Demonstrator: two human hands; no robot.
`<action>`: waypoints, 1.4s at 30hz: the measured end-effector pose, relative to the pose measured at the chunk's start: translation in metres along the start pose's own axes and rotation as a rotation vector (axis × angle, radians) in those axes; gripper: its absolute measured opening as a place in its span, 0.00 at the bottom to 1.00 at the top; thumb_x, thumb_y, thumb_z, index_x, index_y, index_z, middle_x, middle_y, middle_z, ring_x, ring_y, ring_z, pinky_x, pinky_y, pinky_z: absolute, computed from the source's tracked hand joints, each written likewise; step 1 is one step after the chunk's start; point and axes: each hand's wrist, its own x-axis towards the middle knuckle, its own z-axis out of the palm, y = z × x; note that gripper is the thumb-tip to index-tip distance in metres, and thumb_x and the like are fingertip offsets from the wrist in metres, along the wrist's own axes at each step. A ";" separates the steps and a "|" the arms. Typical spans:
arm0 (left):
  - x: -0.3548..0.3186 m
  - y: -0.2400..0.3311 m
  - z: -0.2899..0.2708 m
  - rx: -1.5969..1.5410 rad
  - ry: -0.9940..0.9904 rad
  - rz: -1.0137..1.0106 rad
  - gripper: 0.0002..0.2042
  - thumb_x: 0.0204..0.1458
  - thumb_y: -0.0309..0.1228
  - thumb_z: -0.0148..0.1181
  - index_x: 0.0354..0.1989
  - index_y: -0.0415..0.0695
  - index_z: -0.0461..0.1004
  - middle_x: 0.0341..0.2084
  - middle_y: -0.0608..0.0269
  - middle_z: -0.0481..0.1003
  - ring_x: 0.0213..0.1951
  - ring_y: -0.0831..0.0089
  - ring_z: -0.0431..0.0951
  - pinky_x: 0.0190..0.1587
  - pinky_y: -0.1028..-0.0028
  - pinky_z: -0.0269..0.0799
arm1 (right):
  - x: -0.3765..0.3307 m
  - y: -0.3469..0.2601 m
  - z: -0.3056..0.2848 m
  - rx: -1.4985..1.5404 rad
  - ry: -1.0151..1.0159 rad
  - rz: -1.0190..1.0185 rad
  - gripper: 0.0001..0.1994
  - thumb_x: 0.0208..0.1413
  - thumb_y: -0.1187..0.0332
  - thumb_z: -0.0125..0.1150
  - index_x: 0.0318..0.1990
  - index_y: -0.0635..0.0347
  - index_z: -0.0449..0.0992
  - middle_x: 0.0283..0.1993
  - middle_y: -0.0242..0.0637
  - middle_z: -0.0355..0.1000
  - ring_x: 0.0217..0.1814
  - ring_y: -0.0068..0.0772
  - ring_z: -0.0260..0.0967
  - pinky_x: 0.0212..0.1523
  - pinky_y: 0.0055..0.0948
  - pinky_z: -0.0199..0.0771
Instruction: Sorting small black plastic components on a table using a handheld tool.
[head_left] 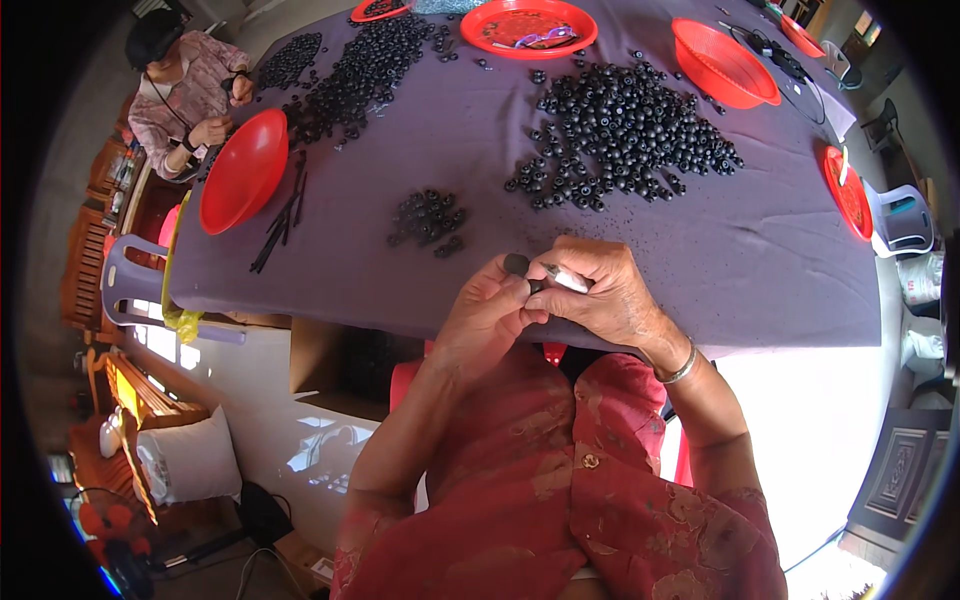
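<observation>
Close together at the table's near edge, both my hands are closed. My left hand (485, 312) pinches a small round black part (516, 264) between thumb and fingers. In my right hand (612, 285) is a slim tool with a white grip (568, 279) and a pointed metal tip, held against the left fingertips. What lies between the two thumbs is partly hidden. A small heap of black ring-like parts (428, 216) lies just beyond my left hand. Farther off to the right spreads a larger heap of similar black parts (630, 130).
Another long heap (360, 75) covers the far left of the purple tablecloth (350, 270). Beside black strips (283, 220) stands a red basin (243, 172). A red tray (482, 38) with glasses and a red basket (722, 65) sit farther back. A co-worker (185, 90) works at the left.
</observation>
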 end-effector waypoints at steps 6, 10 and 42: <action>0.001 0.001 -0.001 -0.023 -0.034 -0.039 0.04 0.58 0.27 0.54 0.41 0.46 0.70 0.35 0.68 0.73 0.36 0.78 0.74 0.39 0.75 0.73 | -0.004 0.014 -0.002 0.318 -0.049 0.183 0.05 0.51 0.77 0.65 0.35 0.68 0.77 0.28 0.29 0.71 0.28 0.18 0.69 0.30 0.22 0.72; 0.002 -0.002 -0.003 -0.077 -0.045 -0.043 0.05 0.57 0.28 0.56 0.41 0.47 0.70 0.34 0.69 0.72 0.35 0.79 0.72 0.40 0.75 0.71 | -0.001 0.014 -0.003 0.457 -0.057 0.232 0.04 0.54 0.77 0.63 0.35 0.70 0.77 0.29 0.29 0.71 0.30 0.18 0.70 0.33 0.22 0.74; -0.001 0.011 -0.006 -0.079 -0.004 0.118 0.04 0.59 0.27 0.54 0.41 0.45 0.68 0.33 0.65 0.74 0.37 0.76 0.75 0.43 0.70 0.73 | -0.002 0.003 -0.004 -0.599 0.025 -0.226 0.14 0.46 0.62 0.69 0.39 0.57 0.78 0.24 0.35 0.72 0.23 0.35 0.71 0.24 0.29 0.70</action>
